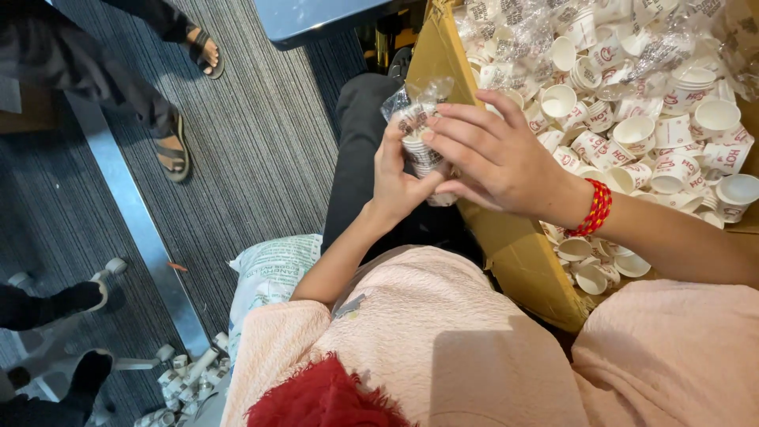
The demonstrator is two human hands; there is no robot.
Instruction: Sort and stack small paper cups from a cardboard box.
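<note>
A stack of small white paper cups in a clear plastic sleeve (417,130) stands upright over my lap. My left hand (393,175) grips the stack from below and behind. My right hand (494,154) closes over its front and top, fingers on the crinkled plastic. A red and yellow beaded band (596,208) circles my right wrist. To the right, a big cardboard box (518,253) holds several loose white cups with red print (632,130) and more plastic sleeves.
A white printed sack (269,273) lies by my left side, with rolled paper bits (186,379) on the floor beside it. Another person's sandalled feet (170,150) stand on the striped grey carpet at upper left. Dark-socked feet (75,300) rest near a chair base.
</note>
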